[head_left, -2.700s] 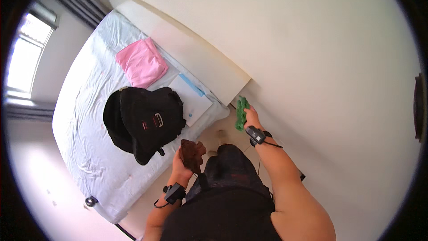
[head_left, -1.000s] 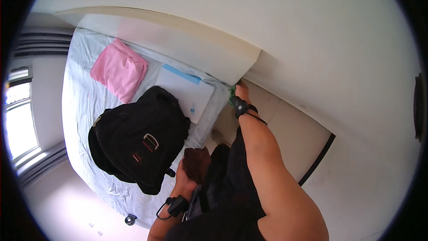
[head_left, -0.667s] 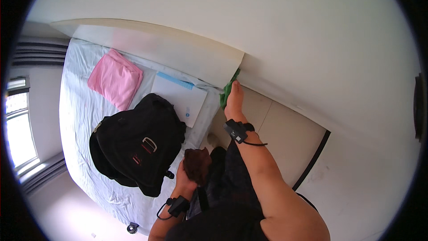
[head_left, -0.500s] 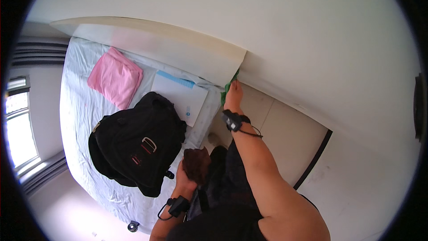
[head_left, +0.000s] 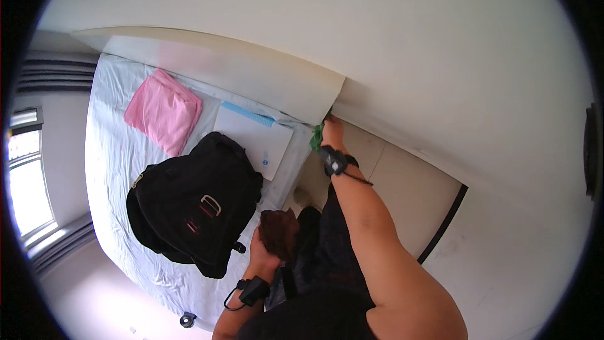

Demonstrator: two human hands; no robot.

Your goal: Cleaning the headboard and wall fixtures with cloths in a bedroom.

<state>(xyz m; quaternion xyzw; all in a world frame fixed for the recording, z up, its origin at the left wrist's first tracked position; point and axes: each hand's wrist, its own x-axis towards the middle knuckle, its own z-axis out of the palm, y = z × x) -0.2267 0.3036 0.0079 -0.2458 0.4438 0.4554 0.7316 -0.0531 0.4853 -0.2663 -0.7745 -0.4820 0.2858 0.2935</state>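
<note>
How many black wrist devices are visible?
2: left wrist device, below the left hand; right wrist device, below the right hand, near the green item. None seems hidden.

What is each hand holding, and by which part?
The left hand holds a brown bundle by its lower left side. The right hand holds a green cloth; exact grip hidden.
</note>
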